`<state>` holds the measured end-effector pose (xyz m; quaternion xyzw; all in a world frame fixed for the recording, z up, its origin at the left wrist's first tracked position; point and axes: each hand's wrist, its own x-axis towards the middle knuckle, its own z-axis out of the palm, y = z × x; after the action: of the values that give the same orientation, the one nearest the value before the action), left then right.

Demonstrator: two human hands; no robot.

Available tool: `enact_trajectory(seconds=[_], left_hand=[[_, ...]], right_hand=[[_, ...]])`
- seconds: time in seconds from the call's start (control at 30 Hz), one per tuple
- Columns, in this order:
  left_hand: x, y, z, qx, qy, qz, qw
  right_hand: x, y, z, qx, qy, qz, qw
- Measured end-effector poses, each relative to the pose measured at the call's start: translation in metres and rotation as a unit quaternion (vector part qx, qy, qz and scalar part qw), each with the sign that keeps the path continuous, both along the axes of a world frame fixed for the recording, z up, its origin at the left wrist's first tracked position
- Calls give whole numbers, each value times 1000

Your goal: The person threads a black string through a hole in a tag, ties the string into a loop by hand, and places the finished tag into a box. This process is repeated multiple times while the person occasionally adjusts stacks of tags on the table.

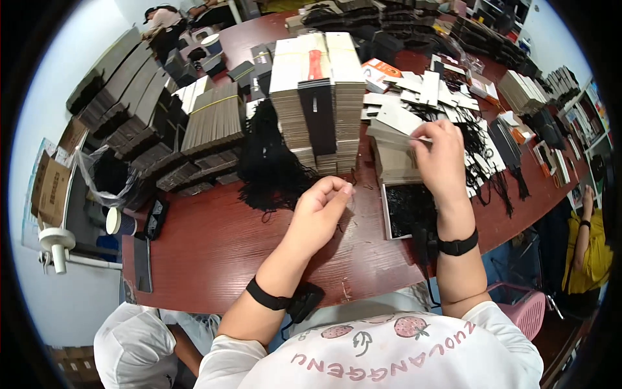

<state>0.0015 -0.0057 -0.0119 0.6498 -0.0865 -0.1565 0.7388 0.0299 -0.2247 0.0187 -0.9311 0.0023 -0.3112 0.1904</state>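
Bare dark-red tabletop (214,249) stretches from the near edge up to the fingers of the left hand (319,211), open room on that side; beyond and to the right it is crowded. Both hands work above the table. The left hand's fingertips are pinched shut, thumb to forefinger; whether a thread sits between them I cannot tell. The right hand (440,159) pinches the top grey card (396,117) of a card stack (392,159) just under its fingers. One white tray of black bits (405,211) lies below that wrist. A black tassel heap (269,162) sits beyond the left fingertips, before three tall card stacks (317,84).
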Motion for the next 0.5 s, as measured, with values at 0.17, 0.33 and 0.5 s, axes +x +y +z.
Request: enact_trajectory(seconds=[0.17, 0.33, 0.5], left_hand=[[-1, 2, -4, -4, -15, 11, 1000], [-3, 4, -10, -14, -33, -22, 999], [-5, 6, -2, 49, -34, -149, 987]], right_hand=[[-3, 14, 16, 252, -179, 151, 939], [-14, 62, 20, 392, 15, 303, 868], [-8, 80, 15, 412, 20, 285, 865]])
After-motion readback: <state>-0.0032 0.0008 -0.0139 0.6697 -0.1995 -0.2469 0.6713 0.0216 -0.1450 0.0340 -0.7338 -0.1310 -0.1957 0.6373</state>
